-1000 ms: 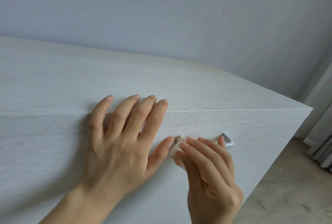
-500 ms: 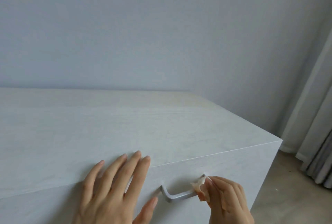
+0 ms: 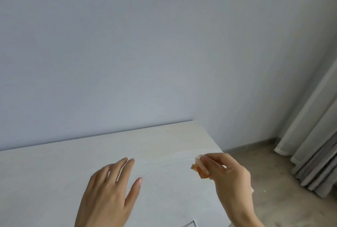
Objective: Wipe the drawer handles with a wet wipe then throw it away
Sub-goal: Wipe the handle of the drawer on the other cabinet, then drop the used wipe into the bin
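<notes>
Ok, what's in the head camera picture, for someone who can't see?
A right hand pinches a crumpled pale wet wipe above a whitish wooden cabinet top; the left hand is open beside it. Grey curtains hang at right.

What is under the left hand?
Only the pale cabinet top shows under the left hand; the patch beneath its palm is covered. The right hand pinches the wipe beside it.

A plain pale wall [image 3: 145, 44] fills the upper view, and grey pleated curtains [image 3: 313, 154] hang at the right down to a speckled beige floor [image 3: 284, 205].
</notes>
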